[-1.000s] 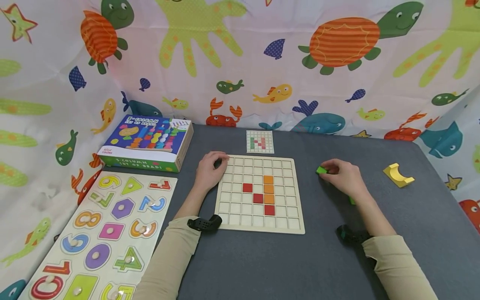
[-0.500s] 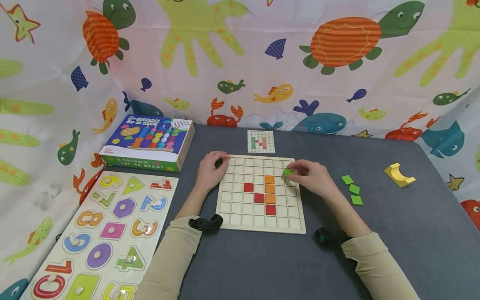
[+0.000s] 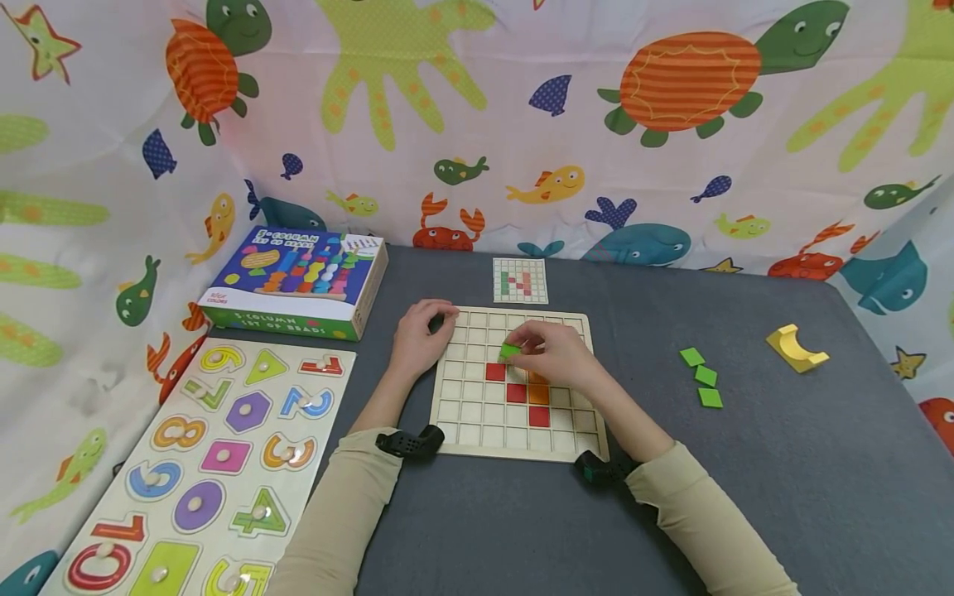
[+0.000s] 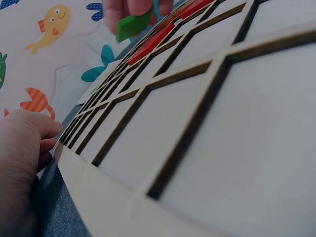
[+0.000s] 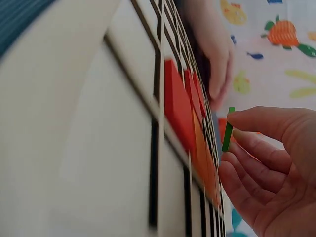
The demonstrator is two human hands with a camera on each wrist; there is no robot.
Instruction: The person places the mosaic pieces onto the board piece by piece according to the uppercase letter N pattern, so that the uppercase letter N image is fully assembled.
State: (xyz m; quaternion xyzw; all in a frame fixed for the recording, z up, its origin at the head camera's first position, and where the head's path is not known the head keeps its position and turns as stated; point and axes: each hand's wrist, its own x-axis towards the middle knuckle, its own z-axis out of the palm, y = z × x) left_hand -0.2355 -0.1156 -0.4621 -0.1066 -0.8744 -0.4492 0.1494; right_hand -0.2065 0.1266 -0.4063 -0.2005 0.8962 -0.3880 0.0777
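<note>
My right hand point(image 3: 555, 352) pinches a green square tile point(image 3: 510, 351) between thumb and fingertips, over the upper middle of the wooden grid board point(image 3: 458, 430). In the right wrist view the tile point(image 5: 228, 129) stands on edge in the fingers, apart from the grid. Red tiles point(image 3: 516, 393) lie in cells on a diagonal below it. Orange tiles point(image 3: 538, 394) sit in the column to the right, partly hidden by the hand. My left hand point(image 3: 419, 339) rests at the board's upper left edge, its fingertips touching the rim.
Three green tiles point(image 3: 705, 377) lie right of the board, with a yellow arch block point(image 3: 796, 348) beyond. A small pattern card point(image 3: 520, 281) lies behind the board. A bead-set box point(image 3: 294, 281) and a number-and-shape puzzle board point(image 3: 249, 459) are at the left.
My right hand has carried the green tile leftward from the table on the right to over the board. The left hand has kept its place at the board's edge.
</note>
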